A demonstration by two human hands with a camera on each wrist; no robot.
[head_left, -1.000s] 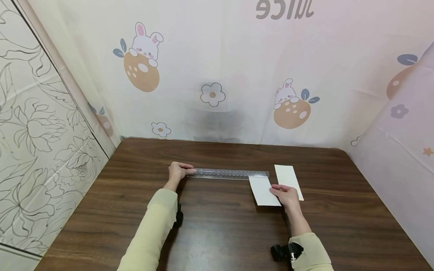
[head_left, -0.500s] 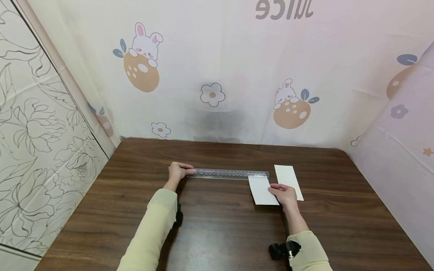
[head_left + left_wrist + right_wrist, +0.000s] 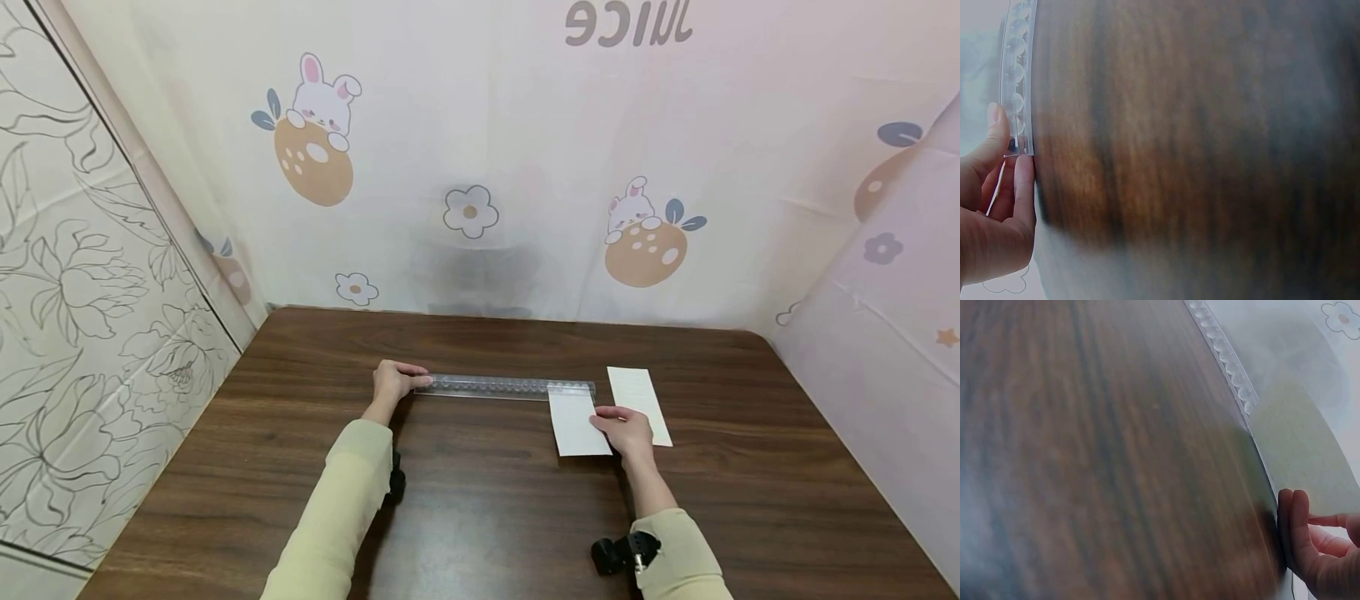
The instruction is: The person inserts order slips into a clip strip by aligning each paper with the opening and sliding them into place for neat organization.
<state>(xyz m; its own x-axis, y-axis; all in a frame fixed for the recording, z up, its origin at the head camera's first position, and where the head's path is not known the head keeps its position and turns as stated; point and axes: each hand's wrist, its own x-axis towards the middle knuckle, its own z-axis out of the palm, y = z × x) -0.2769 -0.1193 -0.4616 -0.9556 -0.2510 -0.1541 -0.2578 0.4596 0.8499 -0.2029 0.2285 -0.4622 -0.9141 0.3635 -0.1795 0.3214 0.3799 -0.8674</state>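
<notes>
A long clear plastic strip (image 3: 487, 386) with a row of round shapes along it lies across the back half of the table in the head view. The left hand (image 3: 392, 382) grips its left end. In the left wrist view the thumb (image 3: 996, 128) is along one side of the strip (image 3: 1017, 75), with fingers at its end. The right hand (image 3: 626, 429) pinches a white paper sheet (image 3: 576, 425) by its right edge. The far edge of this sheet overlaps the strip's right end. In the right wrist view the sheet (image 3: 1300, 450) stands tilted above the table, fingers underneath.
A second paper sheet (image 3: 639, 400), faintly lined, lies on the brown wooden table (image 3: 487, 517) just behind and right of the right hand. A printed cloth (image 3: 480, 125) hangs along the table's back edge. Black wrist cameras (image 3: 626, 552) sit at the forearms.
The right hand has moved slightly left with the sheet, which now stands straighter against the strip. The left hand and the strip have stayed in place.
</notes>
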